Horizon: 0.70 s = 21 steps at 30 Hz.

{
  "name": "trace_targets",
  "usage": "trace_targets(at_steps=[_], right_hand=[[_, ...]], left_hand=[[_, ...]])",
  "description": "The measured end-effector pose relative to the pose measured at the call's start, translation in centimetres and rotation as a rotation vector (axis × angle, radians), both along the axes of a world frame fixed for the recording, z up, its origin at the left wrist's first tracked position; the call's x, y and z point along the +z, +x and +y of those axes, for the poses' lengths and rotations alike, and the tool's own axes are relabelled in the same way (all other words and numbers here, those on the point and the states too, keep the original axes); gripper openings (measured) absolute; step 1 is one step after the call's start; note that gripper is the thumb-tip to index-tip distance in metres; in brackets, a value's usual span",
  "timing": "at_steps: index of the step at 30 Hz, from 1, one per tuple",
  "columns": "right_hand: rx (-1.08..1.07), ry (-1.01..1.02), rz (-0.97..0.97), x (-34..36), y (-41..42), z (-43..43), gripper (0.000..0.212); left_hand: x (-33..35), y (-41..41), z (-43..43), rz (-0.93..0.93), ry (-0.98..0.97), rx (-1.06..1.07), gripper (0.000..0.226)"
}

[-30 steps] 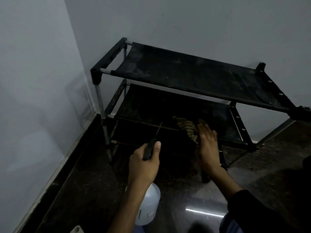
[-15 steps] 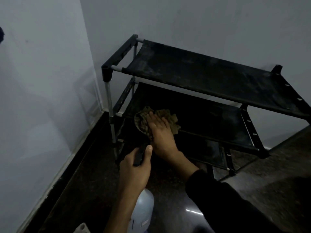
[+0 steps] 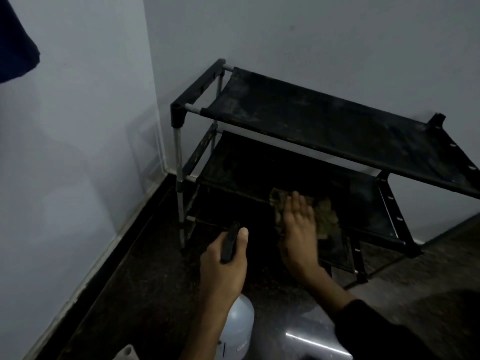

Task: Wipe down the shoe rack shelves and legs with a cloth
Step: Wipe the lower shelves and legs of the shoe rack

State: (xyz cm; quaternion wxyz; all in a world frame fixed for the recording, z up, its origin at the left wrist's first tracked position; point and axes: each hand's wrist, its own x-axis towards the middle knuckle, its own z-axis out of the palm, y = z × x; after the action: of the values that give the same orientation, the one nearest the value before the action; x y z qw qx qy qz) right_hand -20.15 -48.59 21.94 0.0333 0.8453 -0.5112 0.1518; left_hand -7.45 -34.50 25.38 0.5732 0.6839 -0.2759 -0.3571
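Note:
A black shoe rack with fabric shelves and metal legs stands in the room's corner. On its middle shelf lies a crumpled olive cloth. My right hand presses flat on that cloth near the shelf's front edge, fingers spread. My left hand is closed around the black trigger head of a white spray bottle, held upright in front of the rack's left front leg. The lowest shelf is dark and partly hidden behind my hands.
Grey walls meet right behind the rack's left end. The floor is dark polished stone with a pale skirting strip along the left wall. A dark blue fabric piece hangs at the top left. A small white object peeks in at the bottom edge.
My right hand has slid the cloth along the middle shelf from its left part toward the middle right. My left hand has kept the bottle roughly in place.

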Motion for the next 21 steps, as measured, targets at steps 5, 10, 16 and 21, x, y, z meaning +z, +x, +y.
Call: trace_targets(at_steps=[5,10,16,21], right_hand=[[0.281,0.016,0.017,1.1,10.5,0.5,0.075],[0.391,0.005,0.101,1.7,9.9,-1.0,0.072],[0.295,-0.019,0.195,1.7,0.5,-2.5,0.072],[0.201,0.026,0.038,1.6,3.2,-1.1,0.069]], left_hand=[[-0.1,1.5,-0.1,-0.043,-0.017,0.063,0.030],[0.5,4.1,-0.4,-0.062,-0.023,0.148,0.030],[1.2,6.2,-1.3,-0.087,-0.016,0.190,0.031],[1.3,6.7,-1.8,-0.089,-0.016,0.229,0.033]])
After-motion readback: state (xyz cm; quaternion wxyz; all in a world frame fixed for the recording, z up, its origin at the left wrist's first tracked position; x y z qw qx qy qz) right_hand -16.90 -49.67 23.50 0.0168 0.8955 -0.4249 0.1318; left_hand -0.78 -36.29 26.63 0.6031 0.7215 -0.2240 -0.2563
